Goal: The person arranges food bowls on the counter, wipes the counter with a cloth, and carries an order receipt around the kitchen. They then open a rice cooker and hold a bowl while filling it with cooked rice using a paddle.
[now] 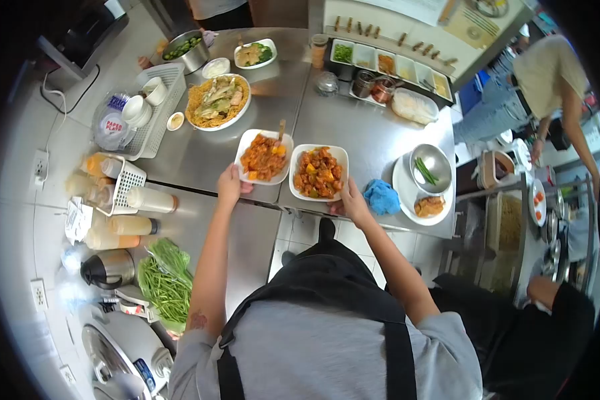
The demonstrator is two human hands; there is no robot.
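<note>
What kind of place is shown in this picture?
It looks like a restaurant kitchen: steel counters, a rack of small trays with toppings, and several plated dishes, including noodles and two bowls of saucy food.

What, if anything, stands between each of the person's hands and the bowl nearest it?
Nothing visible: the left hand is on the left bowl and the right hand on the right bowl. The blue cloth lies beside the right hand, not between.
</note>
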